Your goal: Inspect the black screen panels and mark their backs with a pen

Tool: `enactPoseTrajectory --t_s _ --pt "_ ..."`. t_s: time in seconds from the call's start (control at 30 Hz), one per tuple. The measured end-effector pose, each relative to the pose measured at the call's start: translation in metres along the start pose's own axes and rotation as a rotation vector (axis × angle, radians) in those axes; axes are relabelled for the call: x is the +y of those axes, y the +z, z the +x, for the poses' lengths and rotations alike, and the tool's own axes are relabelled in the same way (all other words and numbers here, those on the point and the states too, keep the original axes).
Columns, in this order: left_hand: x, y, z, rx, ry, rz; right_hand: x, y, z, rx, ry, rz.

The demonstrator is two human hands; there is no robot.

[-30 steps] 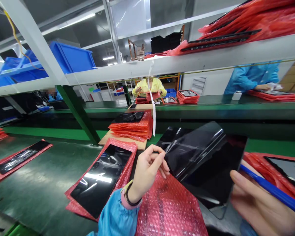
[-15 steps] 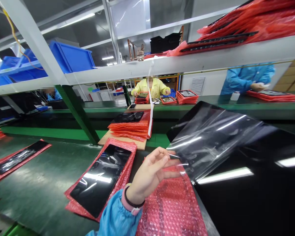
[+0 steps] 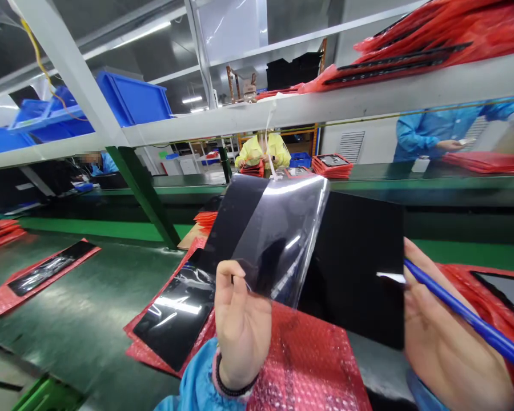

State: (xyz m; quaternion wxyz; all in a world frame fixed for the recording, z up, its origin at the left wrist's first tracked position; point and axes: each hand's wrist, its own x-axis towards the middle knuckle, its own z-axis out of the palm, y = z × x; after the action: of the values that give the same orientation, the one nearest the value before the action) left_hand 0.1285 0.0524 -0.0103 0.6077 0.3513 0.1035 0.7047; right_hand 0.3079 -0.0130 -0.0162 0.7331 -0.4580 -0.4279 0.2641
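Between thumb and curled fingers, my left hand [image 3: 242, 319] pinches the lower edge of a clear protective film [image 3: 278, 240]. The film is partly lifted and folded back over a dark glass screen panel [image 3: 357, 262]. My right hand [image 3: 452, 337] grips that panel by its right edge and also has a blue pen [image 3: 462, 314] lying across the fingers. The panel is held up, tilted, above a red bubble-wrap bag [image 3: 308, 359]. Left of my left hand, another black screen panel [image 3: 175, 314] rests on red bubble wrap, its upper end overlapped by the held panel.
A narrow panel on red wrap [image 3: 51, 265] lies farther left on the green table [image 3: 81, 319]. Red-wrapped panels [image 3: 492, 291] sit at the right. Overhead runs a white shelf beam [image 3: 368, 97] with a green post [image 3: 143, 197]. People work across the bench.
The panel has swung left and upright, after filling the right side half a second ago. The film has folded farther over. My right hand, out of sight then, shows again.
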Motion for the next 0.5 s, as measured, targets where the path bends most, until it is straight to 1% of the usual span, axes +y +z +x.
enactPoseTrajectory --t_s 0.1,0.17,0.27,0.33,0.4,0.5 --pt "-0.004 0.0 -0.004 -0.02 0.169 -0.006 -0.003 0.003 -0.004 -0.043 -0.005 0.002" --pt "-0.007 0.0 -0.007 -0.032 0.211 -0.015 0.001 0.007 -0.01 -0.045 -0.053 -0.092" --pt "-0.011 0.0 -0.011 -0.056 0.214 -0.029 0.008 0.016 -0.017 0.002 -0.129 -0.279" --pt "-0.011 0.0 -0.011 -0.061 0.213 -0.032 0.01 0.023 -0.019 0.025 -0.167 -0.338" --pt "-0.008 0.0 -0.007 -0.048 0.211 -0.038 0.009 0.026 -0.019 0.016 -0.182 -0.326" --pt "0.002 0.001 0.004 -0.003 0.155 -0.052 0.005 0.025 -0.021 -0.045 -0.196 -0.207"
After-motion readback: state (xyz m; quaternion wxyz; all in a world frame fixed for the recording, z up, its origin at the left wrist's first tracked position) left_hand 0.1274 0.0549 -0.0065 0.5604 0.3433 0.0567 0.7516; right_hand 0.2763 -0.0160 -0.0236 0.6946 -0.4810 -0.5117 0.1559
